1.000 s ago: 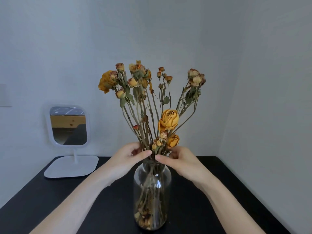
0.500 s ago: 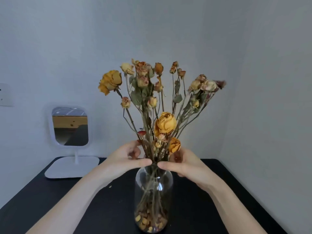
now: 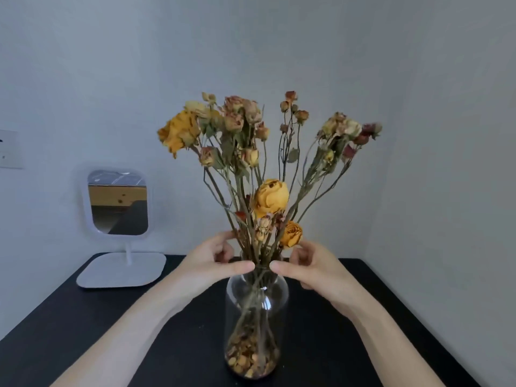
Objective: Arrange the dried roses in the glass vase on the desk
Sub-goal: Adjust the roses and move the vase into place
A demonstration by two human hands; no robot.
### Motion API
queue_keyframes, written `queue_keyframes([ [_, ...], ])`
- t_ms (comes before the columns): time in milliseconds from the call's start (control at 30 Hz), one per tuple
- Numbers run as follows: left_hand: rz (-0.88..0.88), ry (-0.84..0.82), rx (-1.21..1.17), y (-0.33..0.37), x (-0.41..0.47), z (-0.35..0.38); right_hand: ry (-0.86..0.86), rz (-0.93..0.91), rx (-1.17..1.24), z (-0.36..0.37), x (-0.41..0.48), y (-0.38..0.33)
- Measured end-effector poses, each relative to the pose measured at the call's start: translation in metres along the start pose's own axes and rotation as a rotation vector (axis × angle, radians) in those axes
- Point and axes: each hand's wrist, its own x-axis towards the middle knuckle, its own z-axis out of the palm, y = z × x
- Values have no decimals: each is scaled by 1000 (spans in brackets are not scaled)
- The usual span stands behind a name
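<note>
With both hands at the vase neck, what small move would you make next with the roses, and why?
Probably ease the right hand outward to open the grip. The dried roses are fanned out above the glass vase, their stems already down among loose petals at its bottom, while the left hand steadies the other side.

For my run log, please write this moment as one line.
left hand: holding rose stems | right hand: same | glass vase: upright, black desk
</note>
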Motion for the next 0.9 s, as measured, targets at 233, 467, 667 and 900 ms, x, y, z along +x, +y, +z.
queue_keyframes([
  [233,15,-22,-6,12,8,5,-19,-136,14,4,10,-14],
  [467,48,9,-128,3,1,-4,41,-122,175,-5,3,3],
  [667,-17,95,-82,-12,-10,3,44,-57,80,-1,-5,15],
  [900,67,52,-33,21,8,19,-55,-138,32,3,9,-11],
])
